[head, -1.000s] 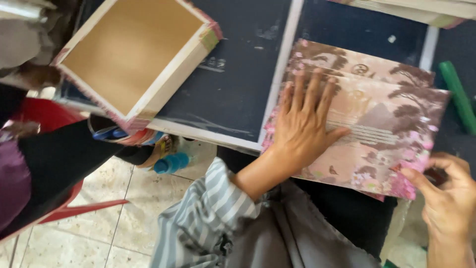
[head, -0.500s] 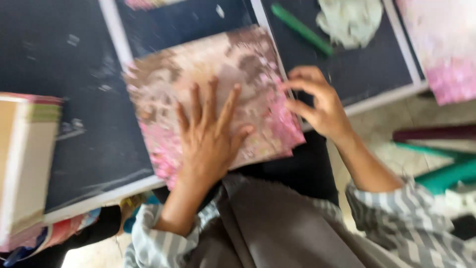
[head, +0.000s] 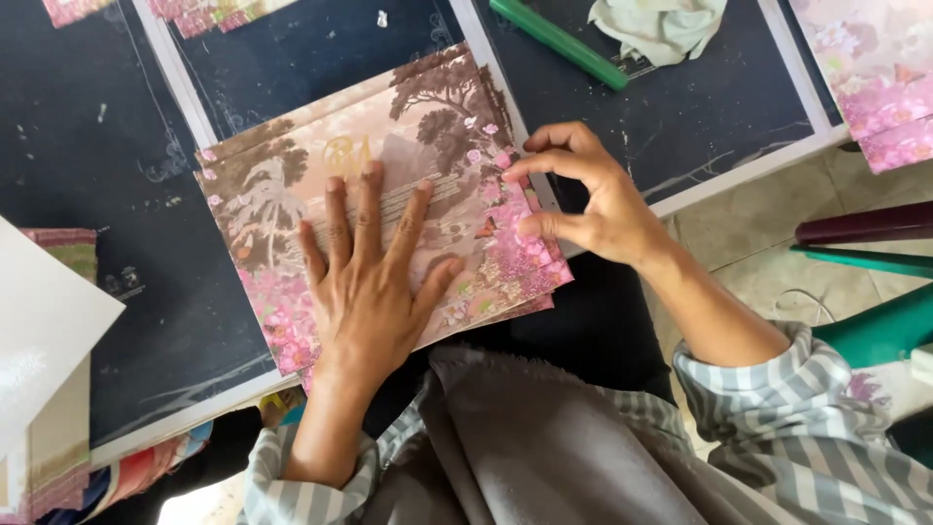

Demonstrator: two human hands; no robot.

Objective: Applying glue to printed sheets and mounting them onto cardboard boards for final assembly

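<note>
A stack of pink and brown printed cards (head: 418, 146) with trees and flowers lies on a dark work board (head: 97, 194), its near edge hanging over the board's front. My left hand (head: 374, 267) rests flat on the top card, fingers spread. My right hand (head: 583, 199) pinches the stack's right edge between thumb and fingers.
A green stick (head: 559, 44) and a crumpled pale cloth (head: 661, 24) lie on the board at the back. More pink floral sheets (head: 875, 78) sit at the far right. A pale box (head: 44, 360) stands at the left edge. Tiled floor and green and maroon furniture legs (head: 865, 248) lie to the right.
The view has swung left and steadied, so the cards now sit centred. My left hand stays flat on them; my right hand has come onto the stack's right edge.
</note>
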